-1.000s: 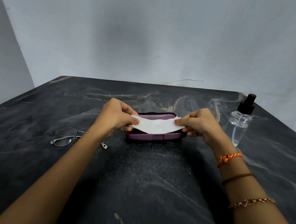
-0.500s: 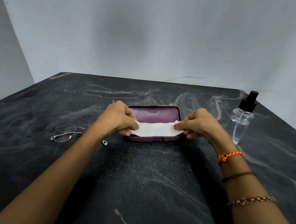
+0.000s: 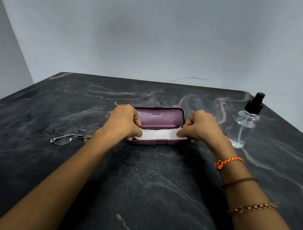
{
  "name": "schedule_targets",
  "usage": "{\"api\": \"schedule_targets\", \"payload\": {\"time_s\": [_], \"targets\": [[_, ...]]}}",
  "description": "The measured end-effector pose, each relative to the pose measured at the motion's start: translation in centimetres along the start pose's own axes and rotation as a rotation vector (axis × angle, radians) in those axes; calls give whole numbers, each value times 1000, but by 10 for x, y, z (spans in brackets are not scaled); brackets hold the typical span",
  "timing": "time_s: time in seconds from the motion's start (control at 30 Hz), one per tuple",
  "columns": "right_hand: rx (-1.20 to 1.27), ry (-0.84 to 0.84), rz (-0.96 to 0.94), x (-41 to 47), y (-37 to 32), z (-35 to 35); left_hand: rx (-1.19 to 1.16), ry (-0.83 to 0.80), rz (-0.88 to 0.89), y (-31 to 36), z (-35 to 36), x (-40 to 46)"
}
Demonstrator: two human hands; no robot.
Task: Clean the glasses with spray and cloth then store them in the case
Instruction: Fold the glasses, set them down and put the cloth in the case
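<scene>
Two hands work over a dark marble table (image 3: 142,182). At far left the glasses (image 3: 70,135) lie unfolded on the tabletop. Beside them, the left hand (image 3: 124,122) pinches one end of a white cloth (image 3: 159,134), the right hand (image 3: 199,128) the other, stretching it across the open purple case (image 3: 162,119), seemingly resting in its tray. Rightmost, a clear spray bottle (image 3: 246,121) stands upright.
</scene>
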State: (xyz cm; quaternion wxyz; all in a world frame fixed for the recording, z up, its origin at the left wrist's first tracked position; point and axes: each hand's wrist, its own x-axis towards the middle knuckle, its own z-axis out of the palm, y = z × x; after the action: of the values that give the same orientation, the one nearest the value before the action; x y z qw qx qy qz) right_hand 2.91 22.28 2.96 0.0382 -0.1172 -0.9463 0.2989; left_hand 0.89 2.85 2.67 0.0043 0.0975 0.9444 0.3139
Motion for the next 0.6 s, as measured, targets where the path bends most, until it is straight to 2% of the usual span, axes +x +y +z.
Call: {"api": "schedule_targets", "payload": {"time_s": [0.33,0.6], "targets": [[-40,19,-5,0,1,1,45,31,-23,-4,-2,3],[72,-82,96,4,8,-3,9,-2,-126,-5,-8,5]]}}
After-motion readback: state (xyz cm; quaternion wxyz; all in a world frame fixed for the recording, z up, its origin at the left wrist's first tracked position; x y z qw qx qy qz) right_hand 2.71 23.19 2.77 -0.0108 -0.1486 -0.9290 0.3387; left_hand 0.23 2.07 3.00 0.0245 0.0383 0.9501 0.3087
